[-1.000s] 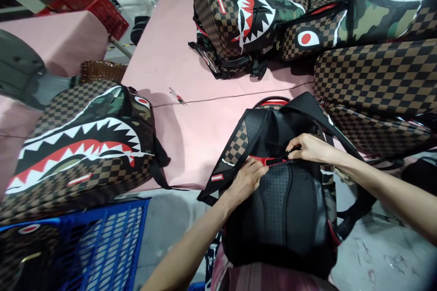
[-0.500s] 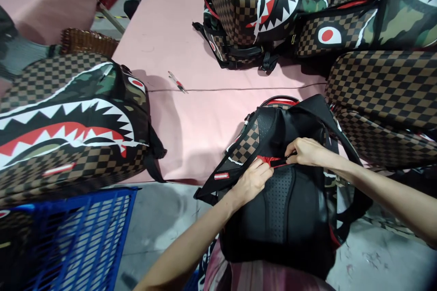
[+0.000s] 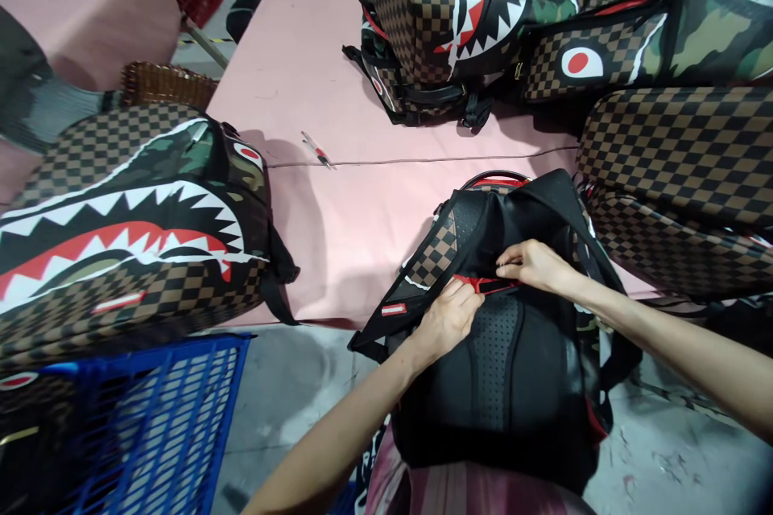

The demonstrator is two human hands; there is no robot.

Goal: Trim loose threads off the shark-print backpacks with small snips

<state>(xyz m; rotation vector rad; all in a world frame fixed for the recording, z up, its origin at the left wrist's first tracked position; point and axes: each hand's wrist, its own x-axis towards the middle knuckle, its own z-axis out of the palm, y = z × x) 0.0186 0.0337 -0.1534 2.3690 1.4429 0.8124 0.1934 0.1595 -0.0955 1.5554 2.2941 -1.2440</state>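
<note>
fingers (image 3: 471,299) of 2 hands (image 3: 448,315) at black backpack's (image 3: 547,370) red fabric (image 3: 477,282)

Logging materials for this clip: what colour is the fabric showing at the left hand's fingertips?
The fabric is red, as the head view shows.

floor (image 3: 283,386): grey, scuffed | main table (image 3: 374,217): pink-covered | second table (image 3: 90,0): pink-covered, upper left | light: soft shadows

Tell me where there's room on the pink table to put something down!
The pink table is bare beyond the pen, left of the piled bags, and nearer, between the left shark bag and the black backpack under the left hand. It's crowded on the right, where checkered bags crowd together.
</note>
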